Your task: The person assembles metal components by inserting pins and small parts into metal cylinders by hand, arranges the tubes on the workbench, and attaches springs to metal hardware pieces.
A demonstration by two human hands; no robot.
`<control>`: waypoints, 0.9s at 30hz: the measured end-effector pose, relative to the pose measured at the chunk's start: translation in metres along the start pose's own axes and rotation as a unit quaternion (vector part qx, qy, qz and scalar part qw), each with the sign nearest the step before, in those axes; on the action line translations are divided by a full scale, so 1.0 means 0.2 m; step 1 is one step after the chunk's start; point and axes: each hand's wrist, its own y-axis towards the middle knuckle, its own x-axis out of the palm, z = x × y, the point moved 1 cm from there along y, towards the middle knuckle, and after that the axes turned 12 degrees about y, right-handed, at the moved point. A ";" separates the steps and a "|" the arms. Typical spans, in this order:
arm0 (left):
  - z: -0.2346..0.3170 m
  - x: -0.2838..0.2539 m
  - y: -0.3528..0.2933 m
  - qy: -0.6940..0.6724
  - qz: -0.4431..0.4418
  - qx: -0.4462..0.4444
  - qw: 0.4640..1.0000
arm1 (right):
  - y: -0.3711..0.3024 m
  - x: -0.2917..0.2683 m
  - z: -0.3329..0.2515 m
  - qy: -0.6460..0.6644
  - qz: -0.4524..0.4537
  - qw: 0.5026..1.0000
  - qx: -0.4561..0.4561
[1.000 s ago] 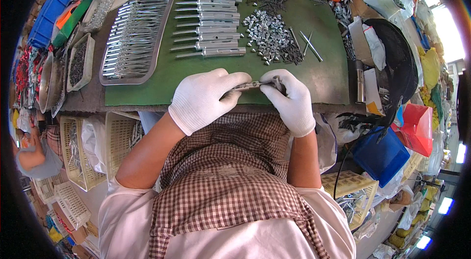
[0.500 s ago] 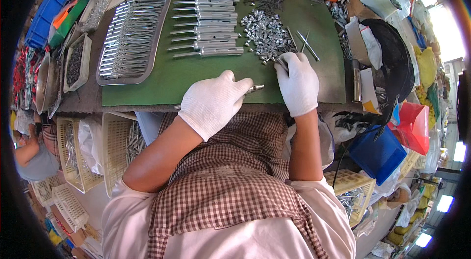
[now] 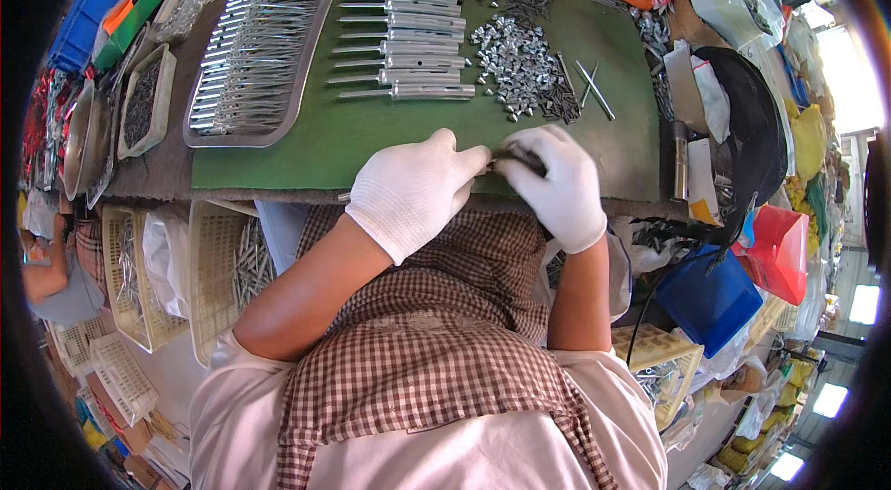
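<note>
Head view: a green mat [image 3: 390, 142] is spread over the table [image 3: 148, 176], and the work is done at its near edge. A long metal tray [image 3: 255, 58] full of thin metal rods is set on the left of the mat, with a row of finished metal tools [image 3: 408, 26] laid side by side just to its right. A heap of small shiny metal parts [image 3: 515, 63] is piled right of that row, and two loose pins [image 3: 589, 86] lie crossed beside the heap. Pale plastic baskets [image 3: 139, 277] are stacked below the table on the left, and a blue bin [image 3: 710, 300] and a red bin [image 3: 775, 253] stand on the right. The left hand [image 3: 413, 193], in a white glove, is closed around a slim metal piece [image 3: 487, 165] held level over the mat's front edge. The right hand [image 3: 557, 184], also gloved, is met with it at that piece, the fingertips pinched on its dark end; its grip is tight, though what lies inside the fingers cannot be told.
</note>
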 end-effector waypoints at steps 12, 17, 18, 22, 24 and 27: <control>0.01 0.00 0.00 0.012 0.010 0.006 1.000 | 0.12 0.01 0.07 -0.224 0.021 0.968 -0.114; 0.00 -0.01 -0.01 0.006 -0.008 0.001 1.000 | 0.14 0.04 0.05 -0.258 -0.073 0.954 -0.132; 0.00 -0.01 -0.01 0.006 -0.008 0.001 1.000 | 0.13 0.03 0.06 -0.258 -0.073 0.954 -0.132; 0.00 0.00 0.01 0.008 -0.008 0.001 1.000 | 0.05 -0.01 0.03 -0.039 -0.009 0.997 -0.066; 0.00 -0.01 0.00 0.005 -0.008 -0.001 1.000 | -0.03 -0.01 0.00 0.040 0.017 0.999 -0.021; 0.01 -0.02 0.00 -0.001 -0.011 0.005 1.000 | -0.07 0.03 -0.01 0.009 0.020 0.996 -0.086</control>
